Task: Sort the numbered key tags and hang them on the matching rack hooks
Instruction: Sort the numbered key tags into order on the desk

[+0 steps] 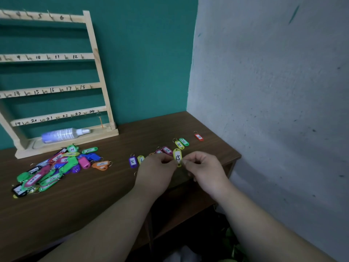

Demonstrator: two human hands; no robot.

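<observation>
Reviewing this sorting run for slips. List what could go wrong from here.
1. The left hand and right hand pinch tag 15 by the fingertips near the table edge; it may slip and fall to the floor.
2. The sorted row lies just behind the hands; a careless move could scatter it.
3. On the rack, label 15 sits between two hooks, so the tag might go on the wrong one.

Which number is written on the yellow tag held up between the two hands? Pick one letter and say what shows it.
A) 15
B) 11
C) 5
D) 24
A: the yellow tag, pinched at its lower end by the left hand and the right hand, has a white label that reads 15.
</observation>
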